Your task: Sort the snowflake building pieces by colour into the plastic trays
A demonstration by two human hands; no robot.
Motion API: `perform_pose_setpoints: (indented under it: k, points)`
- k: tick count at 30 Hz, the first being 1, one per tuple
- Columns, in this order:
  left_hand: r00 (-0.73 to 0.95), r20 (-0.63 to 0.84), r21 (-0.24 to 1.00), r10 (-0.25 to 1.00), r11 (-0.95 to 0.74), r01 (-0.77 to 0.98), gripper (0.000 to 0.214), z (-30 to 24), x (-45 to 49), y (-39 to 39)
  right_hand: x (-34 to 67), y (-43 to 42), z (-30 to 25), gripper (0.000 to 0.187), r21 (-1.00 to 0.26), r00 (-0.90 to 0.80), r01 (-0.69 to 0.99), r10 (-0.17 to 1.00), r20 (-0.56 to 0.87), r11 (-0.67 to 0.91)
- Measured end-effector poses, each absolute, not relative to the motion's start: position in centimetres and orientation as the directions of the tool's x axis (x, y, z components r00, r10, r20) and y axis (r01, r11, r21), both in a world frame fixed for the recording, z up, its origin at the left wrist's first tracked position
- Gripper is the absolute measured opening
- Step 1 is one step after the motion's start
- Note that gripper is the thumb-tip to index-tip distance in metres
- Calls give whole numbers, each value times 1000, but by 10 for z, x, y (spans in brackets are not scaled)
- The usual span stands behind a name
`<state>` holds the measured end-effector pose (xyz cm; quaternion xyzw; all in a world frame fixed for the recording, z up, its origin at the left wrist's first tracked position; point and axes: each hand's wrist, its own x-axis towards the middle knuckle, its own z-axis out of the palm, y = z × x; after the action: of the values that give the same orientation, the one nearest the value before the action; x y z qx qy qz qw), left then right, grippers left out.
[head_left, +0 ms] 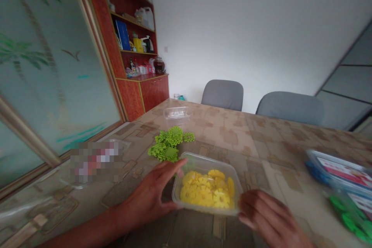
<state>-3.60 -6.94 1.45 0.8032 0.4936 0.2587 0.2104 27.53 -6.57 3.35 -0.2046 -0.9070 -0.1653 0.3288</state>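
In the head view, a clear plastic container (236, 178) of yellow notched plastic discs (203, 190) rests near the table's front. My left hand (154, 188) grips its left side, the thumb at the near corner and the fingers over the far rim. Curled fingers of my right hand (266, 211) hold the container's near right corner. Just beyond it lies a loose pile of light green notched discs (168, 145) on the table. Whether the container has a lid on is hard to tell.
An empty clear tray (176, 112) stands farther back on the patterned table (221, 124). To the left lies a clear lid with a blurred label (99, 159). Boxes of blue (318, 170) and green (345, 217) pieces sit at right. Two grey chairs (222, 95) stand behind.
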Motion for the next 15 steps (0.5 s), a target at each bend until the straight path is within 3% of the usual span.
perform_pose_setpoints:
  k: [3,7,9,12,15]
  points:
    - [390,214,635,896,-431,642,84,14,-38,-70,278,-66,26,33,219,-691,504,239,682,835]
    - [334,161,833,929,-309,459,87,10,-37,-69,277,-70,24,34,188,-671,520,262,693,833]
    - [305,176,874,936,-292,389,87,9,-36,-69,276,-70,24,33,199,-678,507,245,694,839]
    - [226,286,776,931,-363,516,87,14,-32,-73,276,-70,26,35,242,-689,491,204,695,837]
    - [363,321,550,875,-485,680,92,26,-24,-79,276,-70,29,37,283,-742,455,183,645,844]
